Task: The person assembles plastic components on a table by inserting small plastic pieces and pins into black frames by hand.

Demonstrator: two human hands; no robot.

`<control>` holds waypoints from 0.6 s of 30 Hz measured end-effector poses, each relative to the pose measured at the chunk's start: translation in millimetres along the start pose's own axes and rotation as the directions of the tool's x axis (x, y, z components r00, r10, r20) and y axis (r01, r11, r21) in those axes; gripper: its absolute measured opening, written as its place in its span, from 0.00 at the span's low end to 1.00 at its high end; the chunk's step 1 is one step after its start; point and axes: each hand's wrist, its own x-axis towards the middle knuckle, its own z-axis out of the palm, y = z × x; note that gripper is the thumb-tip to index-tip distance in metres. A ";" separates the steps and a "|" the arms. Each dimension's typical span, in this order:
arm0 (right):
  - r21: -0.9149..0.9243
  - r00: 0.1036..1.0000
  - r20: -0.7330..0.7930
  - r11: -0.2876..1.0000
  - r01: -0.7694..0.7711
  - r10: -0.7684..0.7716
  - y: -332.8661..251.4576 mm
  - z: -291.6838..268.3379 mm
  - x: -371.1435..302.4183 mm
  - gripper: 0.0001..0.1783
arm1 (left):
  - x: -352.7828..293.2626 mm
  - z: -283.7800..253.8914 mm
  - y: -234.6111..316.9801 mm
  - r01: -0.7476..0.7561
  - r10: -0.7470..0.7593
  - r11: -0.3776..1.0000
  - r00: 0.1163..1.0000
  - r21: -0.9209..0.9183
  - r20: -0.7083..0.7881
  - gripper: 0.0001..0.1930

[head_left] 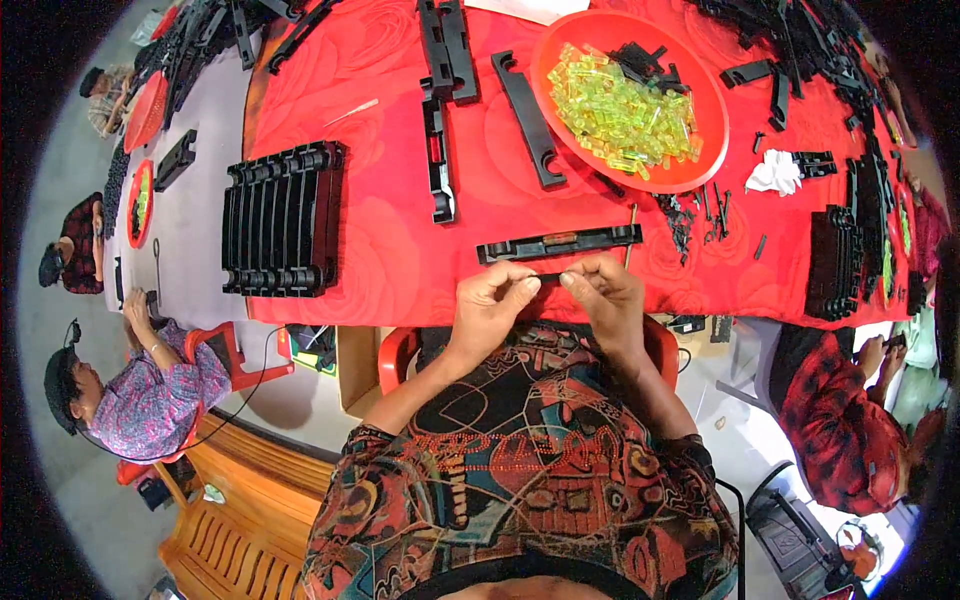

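Between the fingertips of both hands, just over the table's near edge, is a small black strip-like piece (549, 278). My left hand (490, 303) pinches its left end and my right hand (610, 300) pinches its right end. Fingers cover most of the piece, so its exact kind does not show. Just beyond my fingers, a long black plastic bar (590, 238) lies crosswise on the red cloth, with an amber insert at its middle. A thin stick (631, 233) lies at the bar's right end.
Ahead to the right stands a red bowl (722, 125) of yellow-green clear pieces and black parts. To the left sits a neat stack of black bars (282, 220); loose black bars (527, 120) lie beyond. White crumpled tissue (775, 173) is at right. People work on both sides.
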 end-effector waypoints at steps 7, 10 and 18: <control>-0.329 0.992 -0.119 0.944 -0.007 -0.034 -7.7 -29.1 40.7 0.08 | 17.5 -13.1 7.8 -0.501 0.601 0.261 0.753 0.825 0.267 0.11; -0.447 0.997 -0.078 0.895 -0.012 -0.025 -5.3 -28.4 51.5 0.11 | 27.0 -18.2 2.6 -0.547 0.557 0.154 0.736 0.823 0.385 0.15; -0.681 0.990 -0.140 0.722 -0.120 0.032 -11.5 -15.4 52.3 0.13 | 37.4 -21.1 -5.3 -0.548 0.463 0.203 0.784 0.812 0.414 0.15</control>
